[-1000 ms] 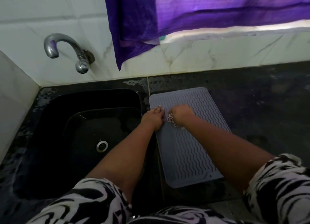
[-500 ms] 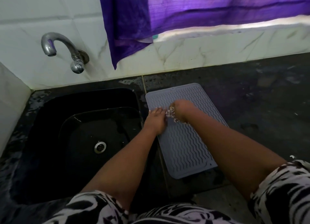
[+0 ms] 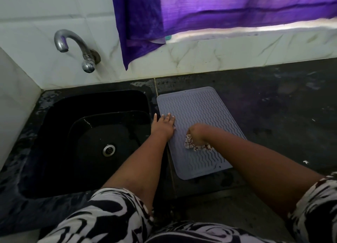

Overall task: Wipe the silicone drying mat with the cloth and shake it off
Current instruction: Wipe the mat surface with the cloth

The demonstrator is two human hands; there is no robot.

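The grey rectangular silicone drying mat (image 3: 197, 119) with wavy ridges lies flat on the counter. The crumpled white cloth with dark red pattern (image 3: 193, 145) rests on its middle.

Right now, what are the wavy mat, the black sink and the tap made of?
The mat looks like soft matte grey silicone or rubber, judging by its moulded wavy ridges and rounded corners. The sink seems glossy black, maybe stone or a moulded composite; I can't tell which. The tap is shiny silvery metal, since it catches reflections.
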